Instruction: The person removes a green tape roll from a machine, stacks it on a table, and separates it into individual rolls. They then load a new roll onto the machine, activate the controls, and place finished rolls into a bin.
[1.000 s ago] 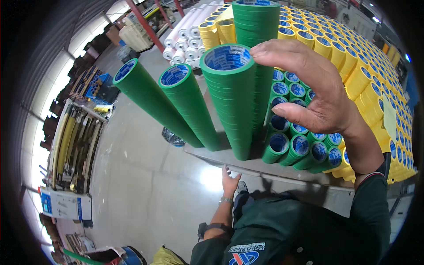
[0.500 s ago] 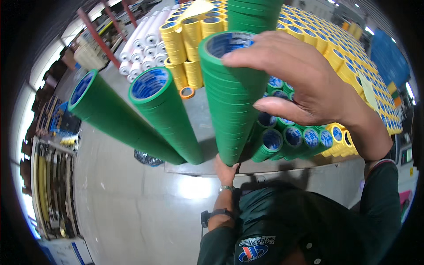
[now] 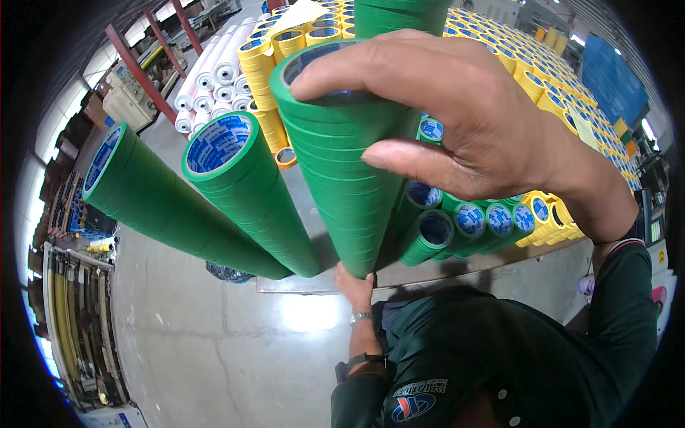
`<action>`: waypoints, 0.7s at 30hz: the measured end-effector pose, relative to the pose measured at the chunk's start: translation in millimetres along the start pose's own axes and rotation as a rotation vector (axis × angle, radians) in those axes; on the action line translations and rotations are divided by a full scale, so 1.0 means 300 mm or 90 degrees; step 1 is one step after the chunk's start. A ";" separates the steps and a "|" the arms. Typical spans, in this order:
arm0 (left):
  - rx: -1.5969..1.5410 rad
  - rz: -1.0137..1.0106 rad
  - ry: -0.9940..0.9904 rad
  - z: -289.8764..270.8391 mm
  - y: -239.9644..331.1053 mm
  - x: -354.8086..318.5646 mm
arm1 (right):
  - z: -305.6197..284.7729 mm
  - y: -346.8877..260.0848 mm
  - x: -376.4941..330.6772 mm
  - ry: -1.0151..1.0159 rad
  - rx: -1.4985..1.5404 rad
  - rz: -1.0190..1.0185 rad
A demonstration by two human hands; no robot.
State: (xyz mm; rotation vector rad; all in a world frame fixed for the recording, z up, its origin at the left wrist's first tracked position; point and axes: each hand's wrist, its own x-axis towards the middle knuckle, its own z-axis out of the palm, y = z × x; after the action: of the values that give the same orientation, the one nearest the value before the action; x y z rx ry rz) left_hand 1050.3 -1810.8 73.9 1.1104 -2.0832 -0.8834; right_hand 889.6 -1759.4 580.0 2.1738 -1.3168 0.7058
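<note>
A tall upright stack of green tape rolls (image 3: 335, 171) stands in front of me at the table's near edge. High up, my right hand (image 3: 457, 121) spans the stack's top, its index finger across the blue-lined opening and its thumb against the side; its other fingers are hidden. Down at the foot, my left hand (image 3: 354, 287) is closed around the base, its fingers partly out of sight. Two more tall green tape stacks, one middle-left (image 3: 239, 182) and one far-left (image 3: 157, 200), stand beside it. Behind my right hand rises another green stack (image 3: 402, 16).
Shorter green tape stacks (image 3: 434, 230) crowd the grey tabletop (image 3: 317, 284) to the right. Many yellow tape rolls (image 3: 531, 82) fill the back and right. White film rolls (image 3: 222, 71) lie behind left. An orange roll (image 3: 286, 158) rests on the table.
The held stack's top has come nearer and shifted left in view, with my right hand still at it. My left hand stays at the base.
</note>
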 end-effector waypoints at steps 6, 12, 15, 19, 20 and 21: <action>0.027 -0.040 0.029 -0.001 -0.067 0.008 | 0.052 0.020 0.046 -0.037 -0.017 -0.031; 0.039 -0.108 0.040 0.001 -0.105 -0.013 | 0.030 -0.033 0.096 -0.152 0.167 0.100; 0.037 -0.136 0.069 -0.011 -0.079 -0.026 | 0.099 -0.011 0.113 -0.051 0.244 0.024; -0.016 -0.132 0.037 -0.052 -0.061 -0.065 | 0.075 0.004 0.117 -0.091 0.222 0.021; -0.006 -0.122 0.028 -0.065 -0.075 -0.084 | 0.083 0.007 0.115 -0.101 0.191 0.012; 0.027 -0.133 0.027 -0.073 -0.064 -0.100 | 0.077 0.011 0.108 -0.115 0.153 0.010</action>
State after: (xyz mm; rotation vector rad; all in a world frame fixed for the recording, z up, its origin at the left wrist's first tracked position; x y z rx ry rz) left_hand 1089.6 -1798.8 65.6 1.3760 -1.9852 -0.9084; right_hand 903.7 -1796.6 584.5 2.4706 -1.4012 0.7204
